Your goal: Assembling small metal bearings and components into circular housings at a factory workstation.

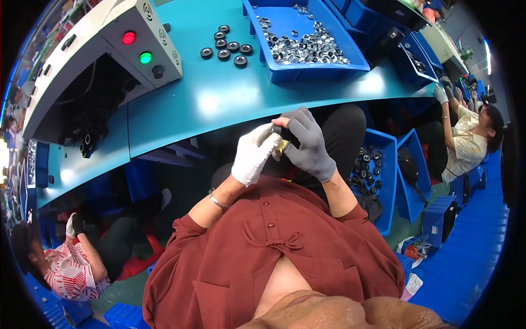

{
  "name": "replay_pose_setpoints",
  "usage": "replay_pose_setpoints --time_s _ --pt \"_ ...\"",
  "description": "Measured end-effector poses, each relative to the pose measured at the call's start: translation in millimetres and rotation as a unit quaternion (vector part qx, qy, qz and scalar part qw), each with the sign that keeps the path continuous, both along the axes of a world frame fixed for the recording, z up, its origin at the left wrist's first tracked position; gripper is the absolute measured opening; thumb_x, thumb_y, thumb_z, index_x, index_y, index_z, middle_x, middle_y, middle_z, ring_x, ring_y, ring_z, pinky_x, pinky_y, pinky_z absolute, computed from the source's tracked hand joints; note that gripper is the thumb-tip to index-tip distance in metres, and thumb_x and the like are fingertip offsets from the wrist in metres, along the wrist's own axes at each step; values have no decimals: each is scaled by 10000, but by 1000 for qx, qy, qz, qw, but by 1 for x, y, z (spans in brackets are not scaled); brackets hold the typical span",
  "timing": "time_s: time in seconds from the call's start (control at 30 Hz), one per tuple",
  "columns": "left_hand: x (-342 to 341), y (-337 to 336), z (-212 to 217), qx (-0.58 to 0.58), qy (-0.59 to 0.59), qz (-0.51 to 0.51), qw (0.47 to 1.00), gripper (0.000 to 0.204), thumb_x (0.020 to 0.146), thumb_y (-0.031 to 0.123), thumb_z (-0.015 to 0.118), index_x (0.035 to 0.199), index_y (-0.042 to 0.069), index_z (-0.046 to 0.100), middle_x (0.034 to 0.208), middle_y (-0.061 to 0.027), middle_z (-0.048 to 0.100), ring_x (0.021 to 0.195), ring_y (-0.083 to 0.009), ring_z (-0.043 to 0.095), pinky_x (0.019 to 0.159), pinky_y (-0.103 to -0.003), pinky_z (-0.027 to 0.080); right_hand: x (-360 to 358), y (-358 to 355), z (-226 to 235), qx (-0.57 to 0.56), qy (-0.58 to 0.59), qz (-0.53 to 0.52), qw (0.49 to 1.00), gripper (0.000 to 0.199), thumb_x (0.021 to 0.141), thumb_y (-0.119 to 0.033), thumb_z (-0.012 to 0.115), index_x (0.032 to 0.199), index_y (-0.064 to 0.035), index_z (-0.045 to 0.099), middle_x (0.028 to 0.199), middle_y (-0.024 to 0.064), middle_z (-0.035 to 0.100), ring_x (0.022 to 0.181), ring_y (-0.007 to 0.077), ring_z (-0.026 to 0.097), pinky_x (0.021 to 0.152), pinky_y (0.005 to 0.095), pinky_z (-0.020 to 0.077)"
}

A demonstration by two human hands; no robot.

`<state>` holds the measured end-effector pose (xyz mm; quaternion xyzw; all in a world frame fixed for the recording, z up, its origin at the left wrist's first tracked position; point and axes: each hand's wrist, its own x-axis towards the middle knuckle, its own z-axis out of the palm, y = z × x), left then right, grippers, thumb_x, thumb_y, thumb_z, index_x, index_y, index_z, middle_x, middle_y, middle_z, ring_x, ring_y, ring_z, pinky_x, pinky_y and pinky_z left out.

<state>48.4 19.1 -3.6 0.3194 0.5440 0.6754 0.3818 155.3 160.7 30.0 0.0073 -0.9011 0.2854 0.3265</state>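
Observation:
My left hand (254, 156), in a white glove, is raised in front of my body with its fingers pinched together. Against it, my right hand (310, 143) in a grey glove with bare fingertips is bent closed. Between the fingertips of both hands sits a small black part (278, 130), mostly covered, so its exact kind cannot be made out. Something yellowish (282, 146) shows just below it between the fingers. Both hands are above my lap, just off the near edge of the teal table (186, 118).
Several small black wheels (223, 54) lie on the table beside a blue bin (318, 71) of shiny metal parts. At left stands a white machine (156, 41) with red and green buttons. A blue crate (388, 189) holds more wheels at my right. Co-workers (466, 137) sit on both sides.

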Motion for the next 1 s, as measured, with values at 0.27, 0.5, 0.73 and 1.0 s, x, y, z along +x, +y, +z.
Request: replay_pose_setpoints --time_s 0.27,0.5,0.73,1.0 --pt "15 -16 -20 45 -14 46 998 288 965 85 631 1212 -63 629 917 -49 684 733 -82 593 657 -253 500 12 -24 -3 14 4 -5 1000 400 681 -40 702 1079 -36 653 1032 100 610 947 312 556 833 391 451" --pt "8 -23 -12 42 20 42 998 251 966 83 625 1169 -63 638 911 -60 683 707 -76 584 634 -246 493 8 -29 2 24 2 6 1000 417 690 -14 704 1104 -26 658 1047 109 611 965 313 567 873 390 460" --pt "-13 -14 -1 -34 93 -63 993 259 924 100 665 1148 -29 646 930 -58 657 841 -132 605 783 -297 511 14 3 12 -272 -153 115 943 398 846 38 560 1233 7 644 1225 120 592 1111 218 589 974 313 454" --pt "-6 8 7 -1 -74 12 997 341 946 -11 591 1287 -33 603 962 -60 665 772 -101 616 743 -246 525 -2 20 -11 -192 -44 21 980 274 824 57 612 1091 19 663 1026 115 650 926 218 638 822 297 506"
